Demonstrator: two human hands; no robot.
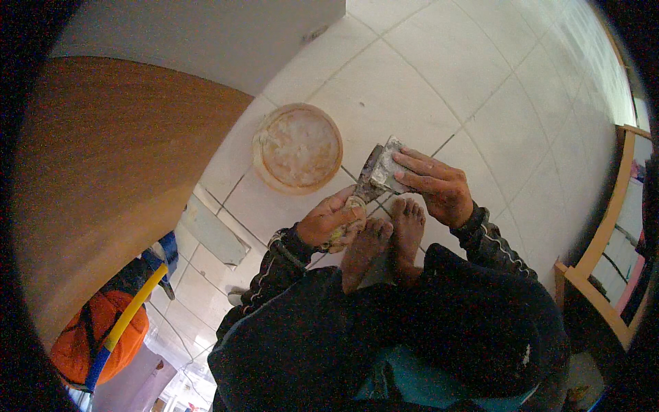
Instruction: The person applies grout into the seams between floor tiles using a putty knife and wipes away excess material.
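My left hand (328,218) is closed round the pale, yellowish handle of a putty knife (368,176). Its dark, plaster-crusted blade points away from me. My right hand (439,184) grips a small flat plate (390,165) smeared with grey-white plaster, fingers laid over its face. The plate meets the knife blade, and I cannot make out whether it is a second scraper. Beyond my left hand, a round orange-brown tub (302,187) stands on the floor, its inside coated with whitish residue.
My bare feet (408,226) stand on the pale tiled floor (412,82) below my hands. A wooden panel (130,137) rises at the left. Near it lie a long grey board (214,230) and an orange bag (123,329) with a yellow-blue strap. A wooden frame (611,226) stands at right.
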